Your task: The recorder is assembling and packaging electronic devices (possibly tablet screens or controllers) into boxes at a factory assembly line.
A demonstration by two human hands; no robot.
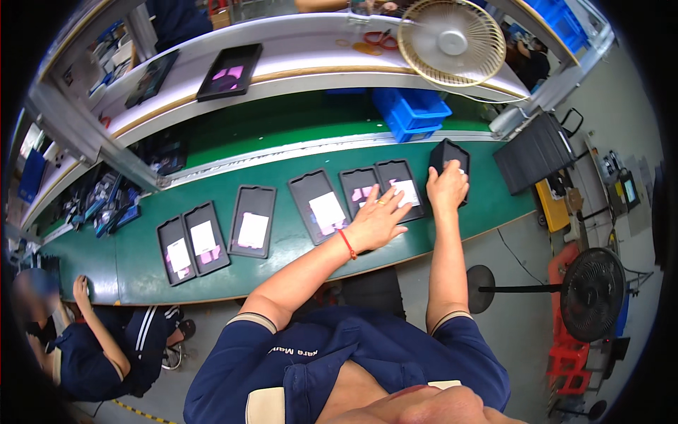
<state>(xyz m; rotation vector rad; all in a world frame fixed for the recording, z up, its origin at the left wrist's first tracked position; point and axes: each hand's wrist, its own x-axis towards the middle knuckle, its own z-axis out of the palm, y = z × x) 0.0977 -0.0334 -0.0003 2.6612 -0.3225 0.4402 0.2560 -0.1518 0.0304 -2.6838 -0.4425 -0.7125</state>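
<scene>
Head view: left hand (379, 220) is hovering spread above trays (393, 170); right hand (448, 186) is gripping a black box (445, 151) beneath, seemingly positioning it, next needing steadiness.

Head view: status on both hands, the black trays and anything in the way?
Left hand spread over two black trays, contact unclear. Right hand at black stack, grip unclear. Left hand partly blocks view of those two trays.

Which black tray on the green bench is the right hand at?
The rightmost black tray, nearest the dark crate: the right hand covers part of it, unlike those further left.
</scene>
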